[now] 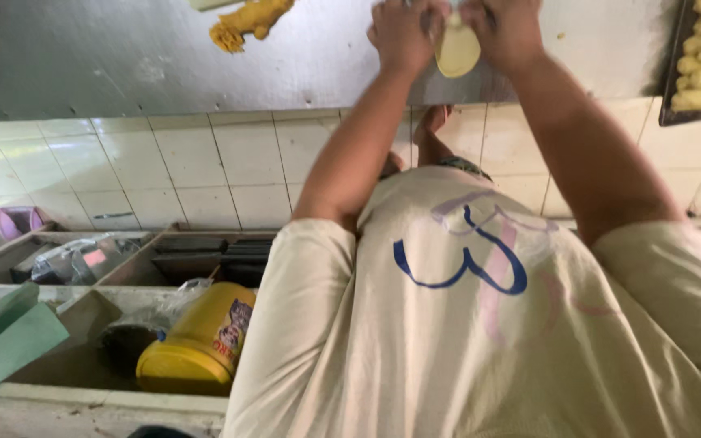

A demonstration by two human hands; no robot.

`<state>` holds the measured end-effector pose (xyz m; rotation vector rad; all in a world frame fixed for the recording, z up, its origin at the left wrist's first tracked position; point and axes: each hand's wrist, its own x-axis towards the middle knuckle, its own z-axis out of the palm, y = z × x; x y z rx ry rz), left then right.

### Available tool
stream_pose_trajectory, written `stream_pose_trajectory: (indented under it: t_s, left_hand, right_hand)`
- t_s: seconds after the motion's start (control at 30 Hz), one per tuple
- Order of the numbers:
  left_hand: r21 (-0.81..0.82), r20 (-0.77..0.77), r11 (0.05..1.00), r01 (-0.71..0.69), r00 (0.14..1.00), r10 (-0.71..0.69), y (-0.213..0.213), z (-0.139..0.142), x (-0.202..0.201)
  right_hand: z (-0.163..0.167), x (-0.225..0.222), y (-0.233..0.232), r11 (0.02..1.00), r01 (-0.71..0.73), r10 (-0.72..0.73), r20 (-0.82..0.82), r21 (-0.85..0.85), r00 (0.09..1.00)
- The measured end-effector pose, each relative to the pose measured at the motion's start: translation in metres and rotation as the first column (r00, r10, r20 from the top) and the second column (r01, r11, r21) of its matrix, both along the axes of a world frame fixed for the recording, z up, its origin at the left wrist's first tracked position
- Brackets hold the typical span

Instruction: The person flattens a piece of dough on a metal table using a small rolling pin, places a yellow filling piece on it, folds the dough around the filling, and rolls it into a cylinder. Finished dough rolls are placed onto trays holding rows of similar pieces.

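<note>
Pale dough disc (457, 50) sits pinched between left hand (400, 34) and right hand (506, 31) above the steel counter (123, 57), both grips clamped, so uneven pressing may tear it.

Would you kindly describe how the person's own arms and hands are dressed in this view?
Both arms are bare from the short sleeves down. The left hand and right hand wear no gloves; no rings, watch or bracelets show. The sleeves belong to a loose cream T-shirt bearing a blue looping mark and faint pink lines on its front.
</note>
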<state>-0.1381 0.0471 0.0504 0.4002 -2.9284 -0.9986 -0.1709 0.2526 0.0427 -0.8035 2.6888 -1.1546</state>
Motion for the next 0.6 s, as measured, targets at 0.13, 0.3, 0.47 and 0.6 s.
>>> stream_pose_trajectory:
  t_s: [0.13, 0.3, 0.47, 0.6]
  left_hand:
    - [0.077, 0.064, 0.99, 0.119, 0.99, -0.124, -0.002, -0.003, 0.022]
    - [0.159, 0.035, 0.987, 0.041, 0.998, -0.047, -0.002, 0.0, 0.033]
    - [0.175, -0.002, 0.969, 0.177, 0.984, -0.179, -0.002, -0.005, 0.046]
    - [0.161, -0.017, 0.984, 0.08, 0.997, -0.078, 0.0, -0.009, 0.052]
  right_hand:
    - [-0.003, 0.025, 0.015, 0.999, 0.0, 0.007, -0.132, 0.05, 0.991]
    - [-0.008, 0.033, 0.022, 0.992, 0.125, -0.123, 0.089, -0.02, 0.988]
    - [-0.018, 0.044, 0.023, 0.999, 0.045, -0.046, -0.019, -0.021, 0.999]
    - [-0.019, 0.053, 0.025, 0.999, 0.049, -0.049, -0.071, 0.007, 0.996]
